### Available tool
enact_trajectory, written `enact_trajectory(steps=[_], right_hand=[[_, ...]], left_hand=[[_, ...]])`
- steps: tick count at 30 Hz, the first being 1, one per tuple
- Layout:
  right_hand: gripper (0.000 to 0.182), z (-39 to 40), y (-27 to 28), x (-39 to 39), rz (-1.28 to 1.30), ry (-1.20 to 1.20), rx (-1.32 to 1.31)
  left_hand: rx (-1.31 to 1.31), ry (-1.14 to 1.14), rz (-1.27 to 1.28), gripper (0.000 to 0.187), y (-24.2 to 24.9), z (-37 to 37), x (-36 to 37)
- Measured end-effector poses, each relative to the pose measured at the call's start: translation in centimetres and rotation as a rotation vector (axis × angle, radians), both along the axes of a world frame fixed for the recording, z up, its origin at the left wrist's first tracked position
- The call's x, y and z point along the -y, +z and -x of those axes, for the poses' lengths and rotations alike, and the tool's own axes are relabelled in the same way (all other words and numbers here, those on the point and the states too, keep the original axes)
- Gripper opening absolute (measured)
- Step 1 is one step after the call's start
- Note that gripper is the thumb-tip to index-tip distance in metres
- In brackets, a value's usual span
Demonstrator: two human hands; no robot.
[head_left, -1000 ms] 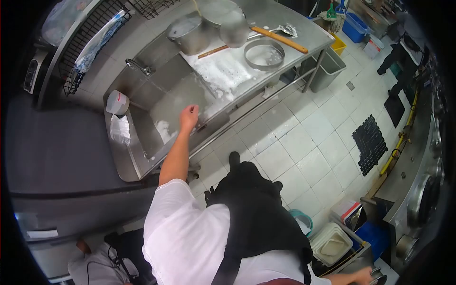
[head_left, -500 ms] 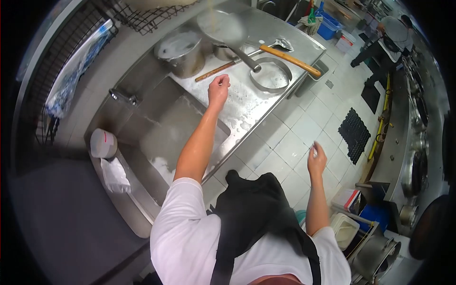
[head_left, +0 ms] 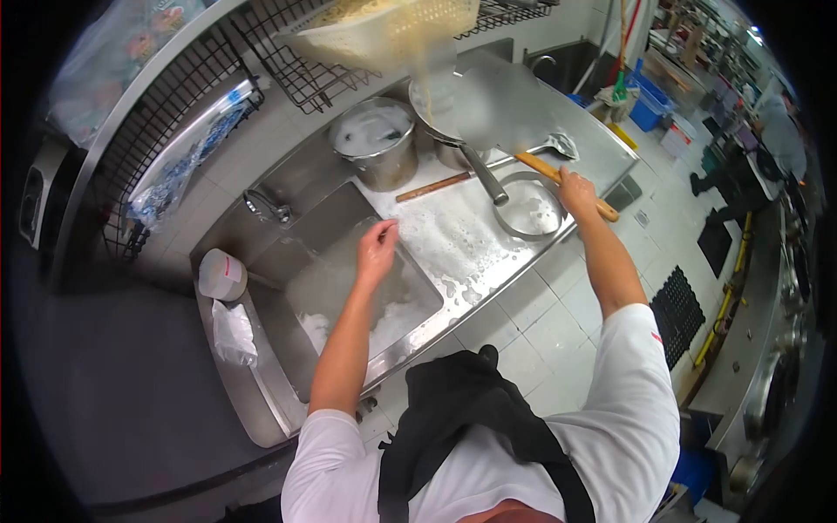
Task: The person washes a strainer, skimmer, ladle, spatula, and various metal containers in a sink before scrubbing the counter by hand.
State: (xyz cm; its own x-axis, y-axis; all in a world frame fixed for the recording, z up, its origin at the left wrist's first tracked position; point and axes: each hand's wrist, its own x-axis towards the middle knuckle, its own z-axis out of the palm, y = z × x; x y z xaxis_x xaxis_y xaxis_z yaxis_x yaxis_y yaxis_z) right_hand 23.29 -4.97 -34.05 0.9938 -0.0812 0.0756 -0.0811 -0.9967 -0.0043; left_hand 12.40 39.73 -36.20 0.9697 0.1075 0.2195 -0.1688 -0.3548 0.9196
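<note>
My right hand [head_left: 578,193] is closed around a long wooden handle [head_left: 540,166] at the counter's right edge; what the handle belongs to is lost in a blurred patch. Just below it lies a round metal hoop [head_left: 528,234] on the wet steel counter. My left hand [head_left: 377,251] hovers at the edge of the sink [head_left: 307,344], its fingers curled with nothing visible in them. Past it, a wood-handled metal utensil [head_left: 433,186] rests on the counter. A pan with a grey handle [head_left: 486,178] and a tall pot [head_left: 384,166] holding foamy water stand behind.
Cloudy, sudsy water fills the sink below a tap [head_left: 268,207]. A plastic tub [head_left: 222,275] and a white packet [head_left: 234,334] sit on its left ledge. Overhead is a wire rack with a pale basket [head_left: 375,44]. Another person [head_left: 776,135] stands far right, near a black floor mat [head_left: 678,314].
My right hand has risen from beside my body to the counter and taken hold of the wooden handle. My left hand has drawn back toward the sink. The view has shifted.
</note>
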Motion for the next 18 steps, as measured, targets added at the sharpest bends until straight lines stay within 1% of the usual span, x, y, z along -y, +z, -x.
enact_trajectory(steps=[2,3,6,8,10,12,13,14,15,16,17,18], right_hand=[[0.030,0.4,0.7,0.8,0.066,0.034,0.076],[0.028,0.9,1.6,1.5,0.060,0.051,0.097],[0.025,3.0,4.9,4.9,0.093,0.118,0.165],[0.026,5.6,8.3,6.9,0.101,0.155,0.141],[0.018,9.3,11.7,8.8,-0.012,0.270,0.144],[0.025,12.9,13.6,10.3,0.013,0.259,0.139],[0.032,14.7,14.6,10.5,0.018,0.263,0.189],[0.036,15.7,15.1,11.9,0.054,0.339,0.235],[0.036,17.4,16.9,11.1,0.065,0.324,0.214],[0.038,18.6,18.9,9.9,0.043,0.307,0.126],[0.036,19.8,20.7,8.1,0.038,0.324,0.053],[0.029,20.7,21.5,6.6,-0.024,0.399,0.040]], left_hand=[[-0.017,0.110,-0.020,0.023,0.6,1.7,-2.7],[-0.036,0.155,-0.016,0.024,0.7,2.7,-3.9],[-0.039,0.270,-0.015,0.025,0.1,5.9,-7.4],[-0.072,0.338,0.015,0.028,-0.7,7.7,-9.0],[-0.150,0.416,0.071,0.032,-1.6,9.4,-10.0],[-0.214,0.472,0.055,0.032,-0.6,10.5,-9.7],[-0.250,0.522,0.050,0.032,-0.3,11.1,-10.0],[-0.186,0.531,0.056,0.032,-0.8,11.4,-10.5],[-0.130,0.540,0.055,0.032,-1.4,11.6,-10.8],[-0.130,0.546,0.106,0.032,-1.3,11.7,-10.8],[-0.123,0.541,0.154,0.032,-0.7,11.7,-10.7],[-0.107,0.558,0.211,0.033,0.0,11.8,-10.4]])
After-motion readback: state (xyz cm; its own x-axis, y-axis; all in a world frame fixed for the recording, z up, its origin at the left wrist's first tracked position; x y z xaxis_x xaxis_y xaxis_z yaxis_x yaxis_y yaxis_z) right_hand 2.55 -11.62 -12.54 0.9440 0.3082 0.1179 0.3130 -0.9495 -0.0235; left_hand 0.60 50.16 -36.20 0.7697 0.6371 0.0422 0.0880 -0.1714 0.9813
